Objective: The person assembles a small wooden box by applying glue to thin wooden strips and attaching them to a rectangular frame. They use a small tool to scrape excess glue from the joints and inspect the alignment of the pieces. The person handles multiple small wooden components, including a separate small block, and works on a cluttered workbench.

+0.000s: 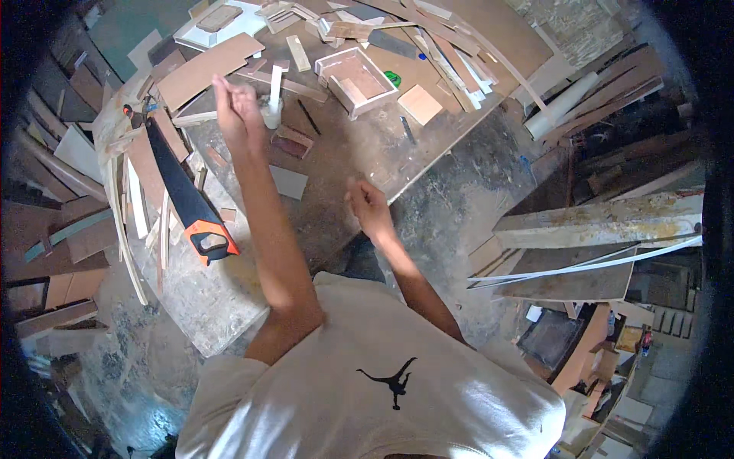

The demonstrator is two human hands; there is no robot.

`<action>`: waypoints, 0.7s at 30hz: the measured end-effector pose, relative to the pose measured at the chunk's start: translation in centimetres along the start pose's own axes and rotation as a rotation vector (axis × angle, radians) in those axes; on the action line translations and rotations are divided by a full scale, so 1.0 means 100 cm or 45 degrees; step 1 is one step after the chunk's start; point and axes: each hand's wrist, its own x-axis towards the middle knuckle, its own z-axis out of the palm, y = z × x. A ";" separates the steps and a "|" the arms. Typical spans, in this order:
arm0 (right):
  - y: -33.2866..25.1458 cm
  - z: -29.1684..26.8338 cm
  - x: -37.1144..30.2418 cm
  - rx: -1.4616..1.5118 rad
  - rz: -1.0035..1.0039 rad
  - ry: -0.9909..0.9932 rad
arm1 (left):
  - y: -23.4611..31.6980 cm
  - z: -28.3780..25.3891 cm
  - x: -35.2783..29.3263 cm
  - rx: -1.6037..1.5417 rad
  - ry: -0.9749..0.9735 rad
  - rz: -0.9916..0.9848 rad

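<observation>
My left hand (240, 115) is raised over the far left part of the workbench, fingers stretched out and slightly blurred, holding nothing visible. Right beside it stands a small whitish pot (271, 116) with a pale flat stick (275, 87) upright in it. Over the bench's near edge hovers my right hand (368, 208), its fingers loosely bent and apart from the thumb; I see nothing in it. Between the hands lie a pale rectangular piece (288, 183) and a small reddish-brown block (291, 141). Farther off sits an open wooden box (356, 81), touched by neither hand.
A handsaw (182, 177) with an orange and black handle lies left of my left forearm. Wood offcuts (443, 50) crowd the far side. A square wooden piece (420, 105) and a green roll (392, 78) are near the box. Boards (604, 218) jut in at right.
</observation>
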 end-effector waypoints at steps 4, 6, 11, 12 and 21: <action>-0.013 -0.011 0.008 0.205 -0.076 -0.079 | 0.004 0.011 -0.061 0.029 0.509 -0.087; -0.018 -0.008 0.010 0.201 -0.224 -0.173 | 0.034 -0.066 -0.072 -0.117 0.173 -0.160; -0.013 -0.024 0.007 0.275 -0.115 -0.162 | 0.052 -0.044 -0.092 -0.068 0.475 -0.179; -0.010 -0.024 0.009 0.266 -0.116 -0.168 | 0.056 -0.046 -0.110 0.107 0.457 -0.231; -0.016 -0.019 0.011 0.212 -0.148 -0.083 | 0.055 -0.042 -0.194 0.592 0.555 -0.650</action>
